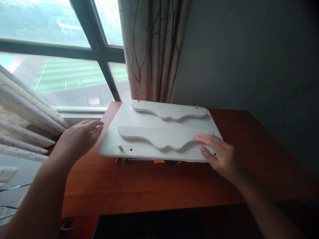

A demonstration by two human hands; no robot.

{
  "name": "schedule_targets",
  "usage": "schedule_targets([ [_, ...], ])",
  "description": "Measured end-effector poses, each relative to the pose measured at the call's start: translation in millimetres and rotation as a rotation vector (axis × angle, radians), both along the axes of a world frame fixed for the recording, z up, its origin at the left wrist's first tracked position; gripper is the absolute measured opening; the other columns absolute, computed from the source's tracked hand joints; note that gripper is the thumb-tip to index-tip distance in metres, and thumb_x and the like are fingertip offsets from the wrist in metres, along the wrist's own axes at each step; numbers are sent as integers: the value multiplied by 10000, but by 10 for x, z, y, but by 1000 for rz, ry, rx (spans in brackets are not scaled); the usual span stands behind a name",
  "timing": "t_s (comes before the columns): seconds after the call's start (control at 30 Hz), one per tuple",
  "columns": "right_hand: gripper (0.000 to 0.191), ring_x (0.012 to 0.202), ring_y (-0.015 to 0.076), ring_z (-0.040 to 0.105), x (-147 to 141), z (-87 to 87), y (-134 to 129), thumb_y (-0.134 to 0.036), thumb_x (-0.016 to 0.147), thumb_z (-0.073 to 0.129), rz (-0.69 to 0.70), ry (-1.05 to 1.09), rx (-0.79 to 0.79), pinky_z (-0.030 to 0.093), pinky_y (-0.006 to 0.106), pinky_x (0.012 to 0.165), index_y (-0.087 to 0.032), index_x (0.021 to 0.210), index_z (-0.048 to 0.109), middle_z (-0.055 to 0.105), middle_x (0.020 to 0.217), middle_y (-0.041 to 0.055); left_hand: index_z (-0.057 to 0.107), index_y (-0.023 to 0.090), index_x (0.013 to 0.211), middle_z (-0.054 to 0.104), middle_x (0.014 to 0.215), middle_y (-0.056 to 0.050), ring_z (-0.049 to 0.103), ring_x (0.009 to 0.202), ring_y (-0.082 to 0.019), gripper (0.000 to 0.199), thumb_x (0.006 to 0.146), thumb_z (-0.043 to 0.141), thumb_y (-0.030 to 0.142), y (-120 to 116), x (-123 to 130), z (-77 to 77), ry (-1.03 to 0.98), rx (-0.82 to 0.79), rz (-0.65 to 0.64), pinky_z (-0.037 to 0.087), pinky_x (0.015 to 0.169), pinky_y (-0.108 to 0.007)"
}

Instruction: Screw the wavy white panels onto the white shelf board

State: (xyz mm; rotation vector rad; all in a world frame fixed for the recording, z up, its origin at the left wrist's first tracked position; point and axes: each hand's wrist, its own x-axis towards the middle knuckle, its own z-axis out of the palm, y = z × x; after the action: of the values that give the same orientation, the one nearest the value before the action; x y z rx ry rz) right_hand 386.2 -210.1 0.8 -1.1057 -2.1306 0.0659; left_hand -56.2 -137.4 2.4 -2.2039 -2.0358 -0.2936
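A white board with rounded corners lies on the table. On it rest two white wavy-edged panels: a rear panel along the far edge and a front panel nearer me. Short wooden dowels show at the board's edges, one dowel standing at the front left beside a dark hole. My right hand has its fingertips at the front panel's right end, thumb apart near the lower edge. Off the board's left side hovers my left hand, fingers loosely bent and holding nothing.
The reddish-brown wooden table carries the board. Under the board's front edge, a yellow and black item and thin metal pieces stick out. A window and curtains stand behind and left. A wall socket with cables is at lower left.
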Motion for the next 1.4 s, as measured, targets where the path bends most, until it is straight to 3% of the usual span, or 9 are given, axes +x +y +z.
schedule_targets([
  [0.07,335,1137,188,647,-251,-119,-294,-121,937,546,133,-19,-83,544,367,990,-225,1244,634,701,1206,61,695,207,1075,713,1087,-50,660,882,-226,397,958,404,449,-332,-63,-152,-96,-28,72,452,704,-278],
  [0.17,340,1174,193,628,-519,-407,-503,-103,938,531,204,-35,-73,530,377,1022,-186,1252,629,689,1239,76,642,194,1198,701,1170,-68,654,1033,-241,452,967,352,451,-712,-78,-421,-342,-24,73,478,836,-296],
  [0.3,411,1260,213,571,-691,-701,-553,-75,939,493,169,-144,-41,496,400,1069,-150,1333,584,633,1345,95,639,177,1177,653,1271,-99,626,1142,-280,445,959,378,464,-983,27,-698,-421,-20,71,483,950,-360],
  [0.43,501,1335,280,499,-802,-816,-568,-152,951,503,44,-311,-82,455,472,1104,-155,1452,485,531,1460,115,606,192,1252,575,1344,-123,620,1140,-299,440,979,386,458,-1088,352,-841,-329,-39,-124,510,940,-389],
  [0.57,567,1274,334,536,-862,-903,-528,-218,942,540,-111,-366,-144,476,545,1061,-170,1497,435,550,1421,152,528,193,1352,530,1341,-151,595,1161,-326,456,991,404,444,-1114,659,-871,-235,21,-199,498,983,-436],
  [0.7,536,1189,317,592,-838,-1006,-470,-129,930,505,-176,-335,-129,530,500,1012,-190,1463,495,614,1338,127,523,177,1348,527,1326,-163,600,1136,-337,447,988,433,427,-1131,777,-865,-203,42,-166,507,973,-453],
  [0.87,645,1162,236,616,-768,-1082,-507,43,898,377,-120,-158,-61,544,415,1024,-233,1470,487,648,1312,55,508,142,1374,523,1333,-188,590,1150,-349,466,980,458,384,-1182,864,-901,-163,88,-155,505,986,-472],
  [1.17,638,1257,186,559,-449,-1024,-649,74,900,394,56,13,-71,526,402,1058,-258,1426,532,635,1338,35,520,163,1358,551,1313,-164,600,1134,-330,426,982,460,352,-1234,908,-892,-201,92,-123,535,954,-451],
  [1.4,580,1232,197,591,-172,-996,-749,18,922,429,65,22,-84,562,413,1018,-286,1398,559,656,1309,39,490,172,1385,503,1361,-183,562,1226,-331,437,987,434,342,-1260,954,-860,-260,77,-203,529,986,-452],
])
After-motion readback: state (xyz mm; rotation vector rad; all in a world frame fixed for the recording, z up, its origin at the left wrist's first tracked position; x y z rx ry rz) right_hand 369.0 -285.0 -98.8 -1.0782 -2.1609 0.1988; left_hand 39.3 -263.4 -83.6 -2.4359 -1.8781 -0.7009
